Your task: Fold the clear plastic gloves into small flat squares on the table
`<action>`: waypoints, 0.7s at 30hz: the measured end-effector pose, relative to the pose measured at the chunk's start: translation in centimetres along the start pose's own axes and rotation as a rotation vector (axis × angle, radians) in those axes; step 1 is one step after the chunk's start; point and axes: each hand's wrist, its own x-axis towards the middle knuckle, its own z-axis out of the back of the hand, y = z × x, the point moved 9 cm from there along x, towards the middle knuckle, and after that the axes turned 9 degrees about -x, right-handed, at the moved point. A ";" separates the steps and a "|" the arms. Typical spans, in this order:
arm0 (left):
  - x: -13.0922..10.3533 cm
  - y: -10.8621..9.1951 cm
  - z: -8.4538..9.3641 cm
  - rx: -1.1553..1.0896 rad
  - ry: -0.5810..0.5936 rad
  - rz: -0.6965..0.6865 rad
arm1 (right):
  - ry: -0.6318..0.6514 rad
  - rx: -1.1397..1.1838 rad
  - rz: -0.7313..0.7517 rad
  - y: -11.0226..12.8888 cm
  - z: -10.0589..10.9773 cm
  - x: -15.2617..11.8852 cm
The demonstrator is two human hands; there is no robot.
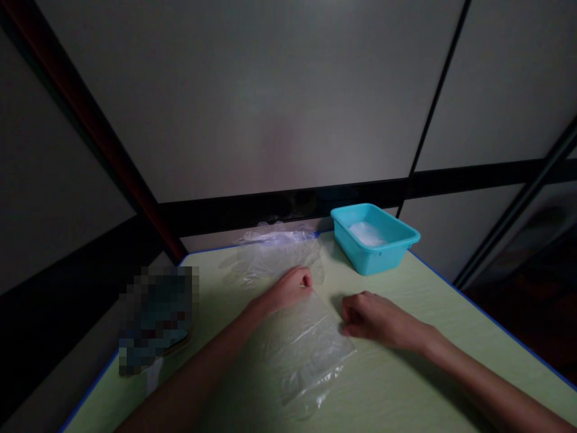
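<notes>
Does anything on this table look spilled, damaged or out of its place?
Nothing stands out as spilled or damaged. The blue basin stands upright; the clear plastic beyond the left hand lies rumpled. Pixelation hides the object at left.

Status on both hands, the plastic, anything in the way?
Left hand pinching clear plastic sheet at one corner. Right hand curled by its edge, grip unclear. Nearest clutter: crumpled plastic pile beyond left hand.

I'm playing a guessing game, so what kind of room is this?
Probably a room in a home: a pale green table, a turquoise plastic tub and big wardrobe-like panels behind.
</notes>
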 end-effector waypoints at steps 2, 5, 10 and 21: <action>-0.2 0.1 0.0 -0.081 0.000 0.008 | -0.015 0.025 0.014 0.0 0.0 0.1; -0.7 0.1 0.4 -0.205 -0.009 0.025 | -0.028 0.073 0.033 0.1 -0.1 0.3; -1.6 0.3 1.2 -0.359 -0.022 0.058 | -0.004 0.173 0.049 -0.2 -0.5 0.7; -2.5 2.3 1.6 -0.399 -0.042 0.139 | 0.055 0.381 0.052 -0.5 -1.7 1.0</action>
